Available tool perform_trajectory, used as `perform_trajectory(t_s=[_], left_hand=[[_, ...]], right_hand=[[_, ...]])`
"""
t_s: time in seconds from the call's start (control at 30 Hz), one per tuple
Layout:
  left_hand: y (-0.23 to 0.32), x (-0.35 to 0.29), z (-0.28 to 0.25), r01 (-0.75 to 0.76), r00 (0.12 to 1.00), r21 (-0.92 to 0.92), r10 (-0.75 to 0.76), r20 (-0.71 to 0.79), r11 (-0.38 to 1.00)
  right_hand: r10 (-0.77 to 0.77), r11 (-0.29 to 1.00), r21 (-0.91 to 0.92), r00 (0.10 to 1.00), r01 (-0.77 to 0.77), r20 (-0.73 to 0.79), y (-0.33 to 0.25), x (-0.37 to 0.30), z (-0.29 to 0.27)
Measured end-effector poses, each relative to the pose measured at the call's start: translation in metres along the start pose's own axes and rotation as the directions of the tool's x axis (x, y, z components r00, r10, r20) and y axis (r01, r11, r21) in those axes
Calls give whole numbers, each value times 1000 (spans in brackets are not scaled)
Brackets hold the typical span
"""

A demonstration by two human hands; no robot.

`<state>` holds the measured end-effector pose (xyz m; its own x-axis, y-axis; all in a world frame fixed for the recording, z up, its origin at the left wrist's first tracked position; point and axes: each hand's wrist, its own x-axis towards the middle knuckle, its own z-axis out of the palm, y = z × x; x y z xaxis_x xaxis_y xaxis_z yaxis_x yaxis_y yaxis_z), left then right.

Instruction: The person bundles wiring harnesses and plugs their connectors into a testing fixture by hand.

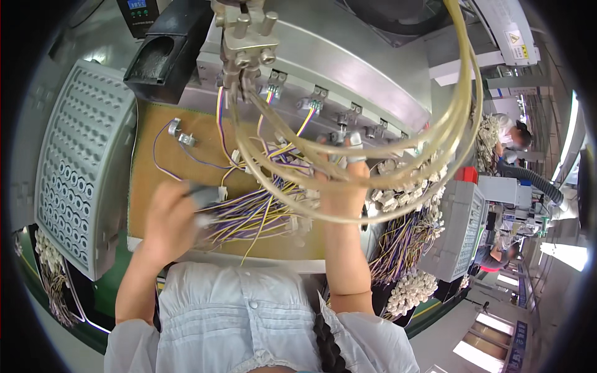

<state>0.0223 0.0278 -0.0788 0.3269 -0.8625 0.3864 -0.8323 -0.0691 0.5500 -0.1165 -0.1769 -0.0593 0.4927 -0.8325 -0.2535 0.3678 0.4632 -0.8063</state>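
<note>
Right hand (342,166) is raised to the row of small metal clamps (316,96) on the machine's front edge, thumb and finger apart around a metal fitting; whether they pinch it, I cannot tell, since yellowed clear tubes (461,87) cross in front. Left hand (169,214), blurred, is curled at the near left end of the wire bundle (264,214); its grasp cannot be told. That purple, yellow and white bundle lies on the brown work mat (146,149) between the 2 forearms, beside 2 loose silver parts (181,132) on wires. Coloured wires run down from clamps left of the right hand, so the step looks like loading or unloading a clamp. Judging by this, the next move calls for a precise right fingertip grip and wires kept untangled.
</note>
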Motion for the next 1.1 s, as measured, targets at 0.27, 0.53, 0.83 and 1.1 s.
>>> perform_trajectory(t_s=[0.27,0.53,0.83,1.1], left_hand=[[-43,-58,-79,401,800,-215,-454,-391,891],[13,5,-32,156,959,-280,-213,-187,947],[-115,-51,-111,486,829,331,-307,-468,809],[-284,-190,-241,462,700,839,-699,-147,287]], right_hand=[[-51,998,-44,998,50,-23,-4,10,17],[151,987,-20,889,-159,433,-24,13,-7],[-42,837,-531,983,133,180,-48,-36,-75],[295,-79,-434,437,898,850,-5,-75,-20]])
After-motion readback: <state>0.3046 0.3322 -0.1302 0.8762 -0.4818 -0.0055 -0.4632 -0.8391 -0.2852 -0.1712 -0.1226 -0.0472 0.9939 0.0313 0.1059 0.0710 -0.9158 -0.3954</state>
